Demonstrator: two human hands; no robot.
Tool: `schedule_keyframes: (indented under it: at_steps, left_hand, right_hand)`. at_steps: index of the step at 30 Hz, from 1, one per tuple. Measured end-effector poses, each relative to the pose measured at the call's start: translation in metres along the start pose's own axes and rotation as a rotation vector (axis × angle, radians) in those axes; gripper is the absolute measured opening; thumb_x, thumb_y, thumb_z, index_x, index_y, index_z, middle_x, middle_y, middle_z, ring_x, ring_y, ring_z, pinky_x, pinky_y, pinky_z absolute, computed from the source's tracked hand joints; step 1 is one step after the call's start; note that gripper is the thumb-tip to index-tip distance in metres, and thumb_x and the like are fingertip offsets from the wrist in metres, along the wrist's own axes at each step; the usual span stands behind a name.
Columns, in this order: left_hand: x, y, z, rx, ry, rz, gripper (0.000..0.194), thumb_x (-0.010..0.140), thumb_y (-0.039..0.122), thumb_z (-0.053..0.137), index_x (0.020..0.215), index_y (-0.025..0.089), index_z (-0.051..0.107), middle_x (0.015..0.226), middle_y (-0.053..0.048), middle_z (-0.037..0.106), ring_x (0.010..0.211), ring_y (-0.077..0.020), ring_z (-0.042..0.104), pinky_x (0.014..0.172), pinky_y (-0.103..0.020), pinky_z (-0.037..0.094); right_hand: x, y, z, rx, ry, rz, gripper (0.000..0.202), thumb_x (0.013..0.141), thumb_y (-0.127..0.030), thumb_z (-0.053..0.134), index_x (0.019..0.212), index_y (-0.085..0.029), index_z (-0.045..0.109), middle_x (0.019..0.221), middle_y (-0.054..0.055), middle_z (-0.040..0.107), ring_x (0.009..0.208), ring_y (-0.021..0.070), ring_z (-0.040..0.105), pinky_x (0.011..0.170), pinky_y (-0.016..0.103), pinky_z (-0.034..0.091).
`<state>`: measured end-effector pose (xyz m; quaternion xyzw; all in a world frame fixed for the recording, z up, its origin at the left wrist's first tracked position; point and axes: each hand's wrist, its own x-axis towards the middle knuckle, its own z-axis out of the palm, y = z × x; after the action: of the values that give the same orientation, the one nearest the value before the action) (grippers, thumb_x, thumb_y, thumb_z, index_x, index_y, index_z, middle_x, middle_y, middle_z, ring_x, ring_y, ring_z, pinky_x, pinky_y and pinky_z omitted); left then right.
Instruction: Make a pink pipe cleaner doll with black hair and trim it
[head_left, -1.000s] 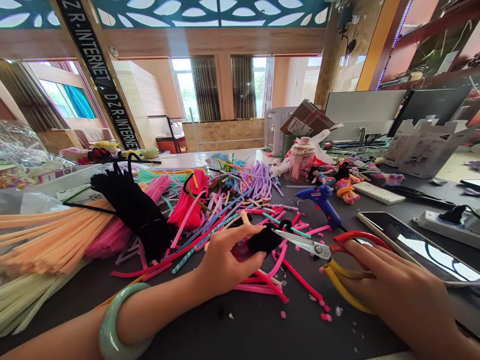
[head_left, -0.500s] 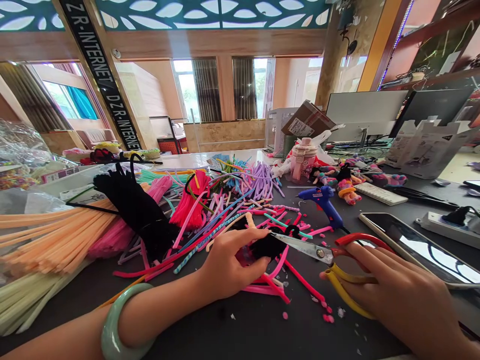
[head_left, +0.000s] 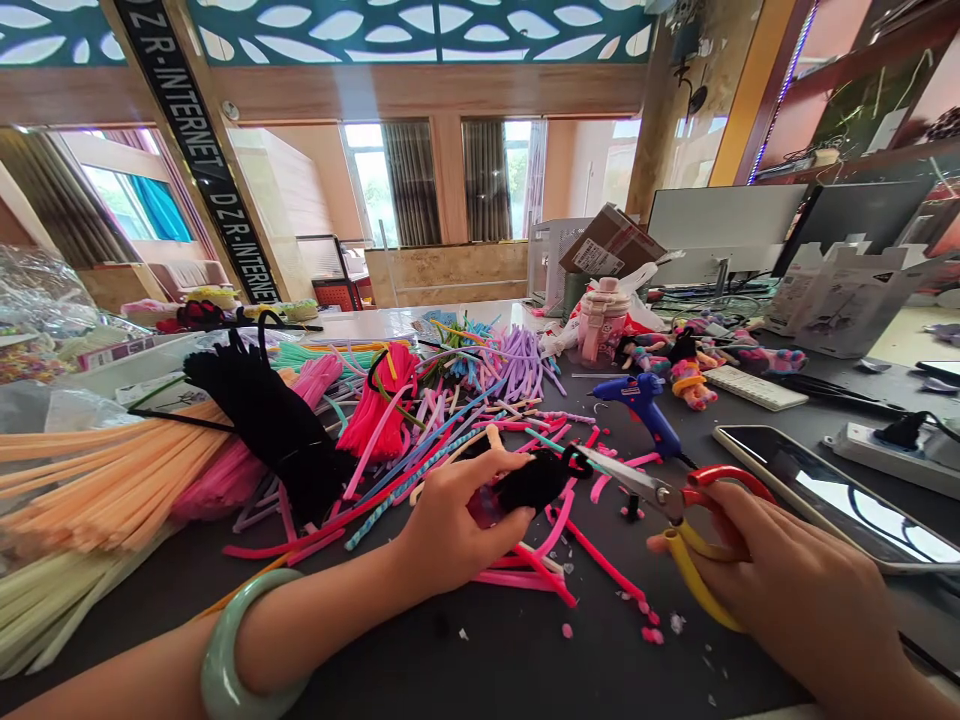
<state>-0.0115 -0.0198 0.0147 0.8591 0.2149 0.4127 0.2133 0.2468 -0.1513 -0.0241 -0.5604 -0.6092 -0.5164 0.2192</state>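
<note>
My left hand point(head_left: 465, 515) is closed around a small pipe-cleaner doll point(head_left: 536, 480). Its fuzzy black top, with a loop at the right end, sticks out past my fingers. A peach stub and some pink show beside them; the palm hides the rest. In my right hand point(head_left: 795, 570) are scissors point(head_left: 637, 480) with one red and one yellow handle, fingers through the loops. The blades point left, tips close to the black loop. A small black scrap point(head_left: 632, 508) lies on the dark table point(head_left: 525, 660) under the blades.
Loose pipe cleaners point(head_left: 442, 480) and a black bundle point(head_left: 277, 430) lie beyond my left arm, peach bundles point(head_left: 112, 470) at far left. A blue glue gun point(head_left: 645, 405), a phone point(head_left: 825, 490) and a power strip point(head_left: 892, 455) lie right. Behind stands a pink bottle point(head_left: 602, 320).
The scissors have drawn back to the right, off the black top of the doll. A black scrap now shows on the table below the blades. My left hand has stayed almost in place.
</note>
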Motion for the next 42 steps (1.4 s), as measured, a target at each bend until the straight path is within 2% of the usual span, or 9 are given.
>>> schedule_keyframes:
  at_steps: [3, 7, 12, 16, 20, 25, 31, 42]
  left_hand:
    - [0.0018, 0.0013, -0.0013, -0.014, -0.009, -0.046, 0.031, 0.074, 0.026, 0.063, 0.103, 0.017, 0.071, 0.077, -0.001, 0.073, 0.063, -0.0135, 0.063, 0.061, -0.023, 0.049]
    - [0.005, 0.0032, -0.0036, -0.086, -0.036, -0.077, 0.031, 0.075, 0.025, 0.063, 0.105, 0.016, 0.068, 0.09, -0.004, 0.075, 0.082, -0.0181, 0.07, 0.078, -0.027, 0.053]
    - [0.0065, 0.0023, -0.004, -0.106, -0.043, -0.097, 0.03, 0.076, 0.025, 0.062, 0.105, 0.018, 0.065, 0.089, -0.003, 0.074, 0.082, -0.0186, 0.07, 0.078, -0.028, 0.053]
    - [0.0064, 0.002, -0.004, -0.102, -0.043, -0.114, 0.028, 0.076, 0.025, 0.063, 0.104, 0.02, 0.065, 0.087, -0.001, 0.074, 0.082, -0.0184, 0.07, 0.075, -0.026, 0.053]
    - [0.006, 0.0029, -0.0043, -0.113, -0.05, -0.12, 0.028, 0.078, 0.026, 0.062, 0.105, 0.02, 0.062, 0.085, -0.001, 0.074, 0.077, -0.0172, 0.069, 0.073, -0.027, 0.052]
    - [0.0045, 0.0028, -0.0038, -0.072, -0.023, -0.078, 0.028, 0.078, 0.025, 0.062, 0.105, 0.02, 0.061, 0.088, -0.002, 0.073, 0.078, -0.0167, 0.068, 0.076, -0.027, 0.052]
    - [0.0038, 0.0022, -0.0031, -0.045, 0.037, -0.101, 0.027, 0.077, 0.028, 0.063, 0.103, 0.022, 0.059, 0.086, 0.0, 0.071, 0.08, -0.0167, 0.068, 0.077, -0.027, 0.053]
    - [0.0007, 0.0028, -0.0015, -0.001, 0.043, -0.054, 0.025, 0.078, 0.028, 0.06, 0.102, 0.021, 0.056, 0.084, -0.001, 0.069, 0.076, -0.016, 0.066, 0.073, -0.026, 0.052]
  right_hand:
    - [0.0039, -0.0022, -0.0008, 0.009, 0.009, 0.05, 0.02, 0.095, -0.035, 0.043, 0.09, -0.02, 0.056, 0.055, 0.0, 0.06, 0.044, 0.0161, 0.056, 0.047, 0.03, 0.032]
    - [0.0053, -0.004, -0.0026, 0.045, -0.019, 0.059, 0.019, 0.094, -0.038, 0.044, 0.092, -0.022, 0.053, 0.06, 0.001, 0.065, 0.047, 0.0179, 0.059, 0.047, 0.03, 0.035]
    - [0.0068, -0.008, -0.0034, 0.055, -0.097, 0.181, 0.027, 0.095, -0.049, 0.035, 0.089, -0.025, 0.045, 0.069, 0.006, 0.065, 0.059, 0.0233, 0.064, 0.052, 0.034, 0.041]
    - [0.0072, -0.0098, -0.0034, 0.11, -0.133, 0.211, 0.018, 0.092, -0.045, 0.041, 0.091, -0.027, 0.043, 0.073, 0.007, 0.064, 0.066, 0.0274, 0.064, 0.057, 0.038, 0.042]
    - [0.0059, -0.0088, -0.0025, 0.114, -0.125, 0.156, 0.021, 0.09, -0.044, 0.046, 0.097, -0.025, 0.048, 0.083, 0.008, 0.067, 0.069, 0.0257, 0.065, 0.064, 0.038, 0.046]
    - [0.0048, -0.008, -0.0019, 0.105, -0.122, 0.078, 0.025, 0.091, -0.044, 0.048, 0.097, -0.021, 0.053, 0.089, 0.009, 0.069, 0.067, 0.0203, 0.065, 0.065, 0.033, 0.046]
    - [0.0019, -0.0083, -0.0006, 0.11, -0.128, 0.108, 0.022, 0.088, -0.04, 0.048, 0.096, -0.021, 0.057, 0.086, 0.006, 0.071, 0.063, 0.0191, 0.064, 0.064, 0.033, 0.044]
    - [0.0068, -0.0053, -0.0033, 0.093, -0.097, 0.047, 0.021, 0.093, -0.04, 0.044, 0.092, -0.022, 0.057, 0.076, 0.004, 0.071, 0.06, 0.0172, 0.065, 0.056, 0.029, 0.041]
